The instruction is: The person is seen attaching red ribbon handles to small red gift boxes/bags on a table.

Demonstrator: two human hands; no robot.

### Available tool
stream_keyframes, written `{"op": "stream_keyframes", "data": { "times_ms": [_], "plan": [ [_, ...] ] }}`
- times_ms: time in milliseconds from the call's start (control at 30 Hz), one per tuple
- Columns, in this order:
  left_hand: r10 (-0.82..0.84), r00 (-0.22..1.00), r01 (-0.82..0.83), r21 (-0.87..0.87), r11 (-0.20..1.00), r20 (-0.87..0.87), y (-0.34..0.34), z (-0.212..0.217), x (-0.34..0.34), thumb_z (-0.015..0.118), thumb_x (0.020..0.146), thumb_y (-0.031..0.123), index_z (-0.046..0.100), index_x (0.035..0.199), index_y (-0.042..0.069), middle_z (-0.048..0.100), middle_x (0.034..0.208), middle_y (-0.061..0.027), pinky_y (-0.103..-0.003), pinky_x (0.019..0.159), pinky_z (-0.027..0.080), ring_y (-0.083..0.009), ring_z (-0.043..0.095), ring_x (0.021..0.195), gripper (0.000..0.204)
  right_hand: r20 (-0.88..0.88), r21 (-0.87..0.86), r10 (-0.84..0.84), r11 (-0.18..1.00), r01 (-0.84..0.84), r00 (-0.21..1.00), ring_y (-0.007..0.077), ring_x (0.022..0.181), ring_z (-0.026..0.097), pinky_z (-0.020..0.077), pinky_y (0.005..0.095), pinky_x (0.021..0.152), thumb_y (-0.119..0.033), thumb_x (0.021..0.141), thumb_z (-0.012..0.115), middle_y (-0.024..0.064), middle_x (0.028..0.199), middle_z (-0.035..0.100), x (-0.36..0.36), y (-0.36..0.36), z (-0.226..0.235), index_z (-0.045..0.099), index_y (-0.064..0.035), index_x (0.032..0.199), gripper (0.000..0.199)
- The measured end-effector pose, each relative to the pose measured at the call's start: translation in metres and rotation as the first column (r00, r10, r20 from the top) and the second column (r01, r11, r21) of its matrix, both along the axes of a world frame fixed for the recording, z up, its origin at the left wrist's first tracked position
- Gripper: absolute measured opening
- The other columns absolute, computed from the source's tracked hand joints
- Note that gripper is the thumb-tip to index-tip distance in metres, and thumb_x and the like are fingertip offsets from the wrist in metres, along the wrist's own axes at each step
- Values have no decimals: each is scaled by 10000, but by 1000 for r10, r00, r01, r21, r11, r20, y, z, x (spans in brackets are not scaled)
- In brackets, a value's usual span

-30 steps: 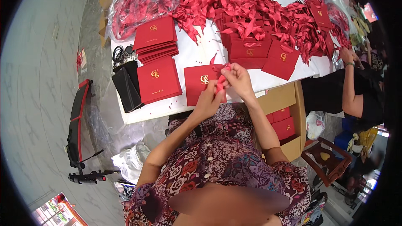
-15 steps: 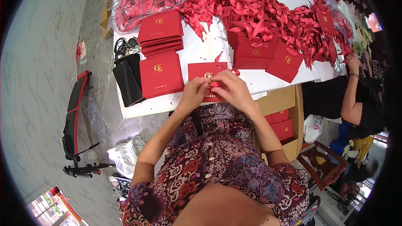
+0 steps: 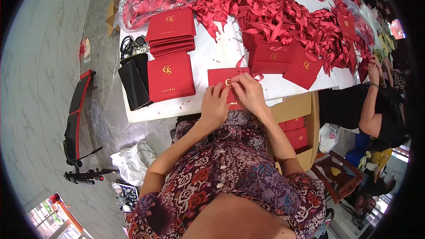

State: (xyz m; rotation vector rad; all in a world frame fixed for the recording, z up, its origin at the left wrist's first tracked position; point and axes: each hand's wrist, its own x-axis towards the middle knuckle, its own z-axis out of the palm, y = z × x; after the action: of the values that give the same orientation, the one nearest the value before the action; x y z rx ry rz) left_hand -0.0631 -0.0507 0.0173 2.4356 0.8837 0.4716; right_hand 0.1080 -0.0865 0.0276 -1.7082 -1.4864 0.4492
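A flat red paper bag (image 3: 215,75) with a gold emblem lies at the table's front edge, before my body. My left hand (image 3: 215,107) rests over its lower left part, fingers extended and slightly bent on its face. Close by, my right hand (image 3: 251,95) is on the bag's right part, with thumb and forefinger drawn together near the emblem; what lies between them is too small to make out. A red ribbon (image 3: 258,77) shows beside the right knuckles, and another ribbon end sticks up past the bag's top edge.
Left of the bag stand stacked red bags (image 3: 171,77) and a black phone case (image 3: 133,84). Beyond lies a heap of red ribbons (image 3: 270,22) over more bags. An open cardboard box (image 3: 313,128) holding red bags stands below the table edge; a co-worker's arm (image 3: 371,106) is at the right.
The bag has shifted slightly right. My left hand has come off the pinched ribbon and spread lower on the bag; the right hand has moved slightly, its fingertips nearer the emblem.
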Motion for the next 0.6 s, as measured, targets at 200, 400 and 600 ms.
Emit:
{"op": "stream_keyframes", "data": {
  "times_ms": [200,400,600],
  "plan": [
    [152,988,-152,42,988,-17,33,2,12,732,790,102,478,1327,-23,491,1276,-234,-458,942,463,-406,521,1118,607,-7,-64,-67,996,66,998,333,789,649,511,406,680,-116,881,666,132,863,644,-2,2,-2,649,-37,926,93],
    [198,978,-199,-8,980,-62,50,-2,13,793,757,128,501,1247,-6,500,1206,-187,-407,720,576,-379,630,975,586,-47,-50,-70,996,68,996,317,755,657,515,406,664,-118,861,688,137,819,653,-12,18,-16,646,-29,913,111],
    [185,981,-188,50,981,57,49,-7,12,731,781,37,531,1136,28,507,1137,-165,-421,676,561,-366,640,894,408,-49,-57,-82,995,79,995,297,693,639,502,401,630,-119,838,695,129,764,644,-20,28,-22,644,-26,852,107]
  ]
}}
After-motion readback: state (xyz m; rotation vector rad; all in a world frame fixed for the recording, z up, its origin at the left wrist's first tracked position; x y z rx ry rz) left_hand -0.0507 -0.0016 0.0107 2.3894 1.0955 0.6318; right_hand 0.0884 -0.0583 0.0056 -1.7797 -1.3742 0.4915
